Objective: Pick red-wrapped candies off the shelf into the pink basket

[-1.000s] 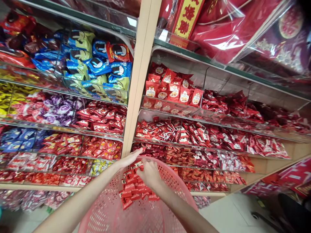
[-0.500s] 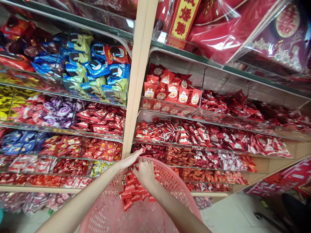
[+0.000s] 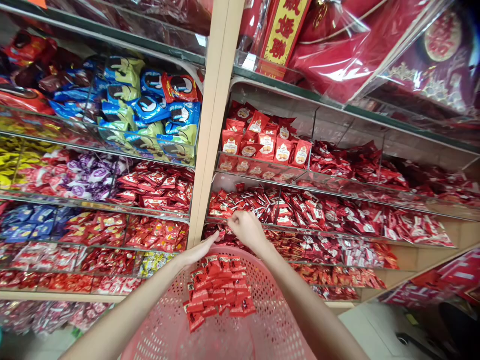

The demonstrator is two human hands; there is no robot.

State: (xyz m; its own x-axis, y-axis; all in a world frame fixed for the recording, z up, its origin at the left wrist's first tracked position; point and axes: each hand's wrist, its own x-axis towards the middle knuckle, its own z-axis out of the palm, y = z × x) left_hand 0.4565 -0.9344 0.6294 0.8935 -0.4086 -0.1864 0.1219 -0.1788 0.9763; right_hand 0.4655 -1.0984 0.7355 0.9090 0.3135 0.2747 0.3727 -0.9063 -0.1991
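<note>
A pink perforated plastic basket (image 3: pixel 262 280) stands tilted below the shelves. Inside it lies a heap of small red candy packets (image 3: pixel 221 290). My left hand (image 3: pixel 197 252) reaches over the basket's far left rim, its fingers stretched out straight and holding nothing I can see. My right hand (image 3: pixel 248 231) is beyond the rim, in front of a shelf bin of dark red packets (image 3: pixel 283 240). Its fingers are curled in, and whatever they may hold is hidden. Just above it is a bin of red and white packets (image 3: pixel 240 202).
A wooden upright (image 3: pixel 204 125) divides the shelving. Clear shelf lips (image 3: pixel 258 167) front the bins. To the left are blue snack packs (image 3: pixel 150 107) and purple-and-white candies (image 3: pixel 93 175). Pale floor tiles (image 3: pixel 367 330) show at lower right.
My right hand has moved up and right, out of the basket to the shelf front, uncovering more of the red packets. My left hand has stayed nearly still.
</note>
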